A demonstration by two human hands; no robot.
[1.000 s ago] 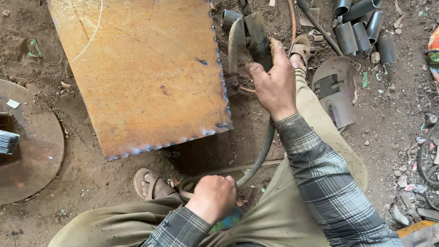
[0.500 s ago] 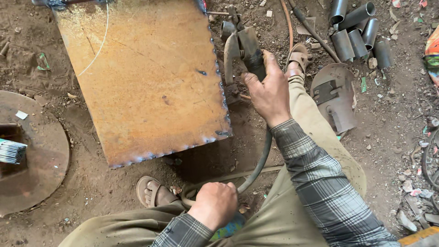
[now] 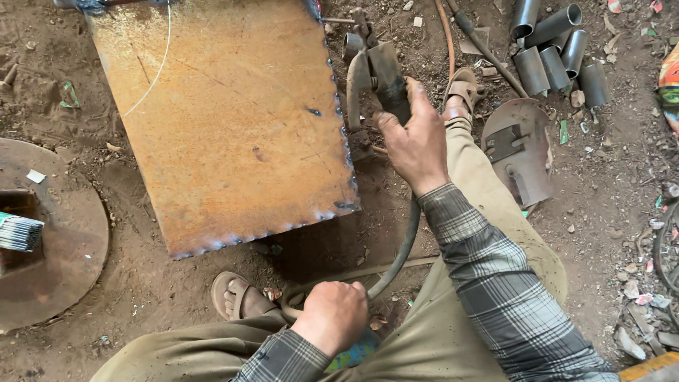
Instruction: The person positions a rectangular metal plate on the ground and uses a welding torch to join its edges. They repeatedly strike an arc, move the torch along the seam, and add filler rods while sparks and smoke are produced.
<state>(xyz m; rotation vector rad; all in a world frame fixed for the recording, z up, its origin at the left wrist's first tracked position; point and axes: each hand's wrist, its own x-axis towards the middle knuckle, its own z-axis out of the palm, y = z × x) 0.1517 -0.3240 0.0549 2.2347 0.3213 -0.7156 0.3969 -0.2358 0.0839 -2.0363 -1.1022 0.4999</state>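
My right hand (image 3: pixel 414 141) grips the handle of a metal welding electrode holder (image 3: pixel 371 67), held just past the right edge of a rusty steel plate box (image 3: pixel 226 120). A thick dark cable (image 3: pixel 399 255) runs from the holder down toward my lap. My left hand (image 3: pixel 332 315) rests as a closed fist on my left knee, close to the cable's loop; I cannot tell whether it holds anything. Weld tack marks dot the plate's right and lower edges.
A round rusty disc (image 3: pixel 64 240) lies at the left with a bundle of welding rods (image 3: pixel 18 232) on it. Short grey pipe pieces (image 3: pixel 555 49) sit at the upper right beside a welding face shield (image 3: pixel 520 148). My sandalled feet (image 3: pixel 237 297) rest on dirt ground.
My right hand with the holder has shifted slightly up along the plate's right edge. The view has drifted, and my left fist stays on the knee.
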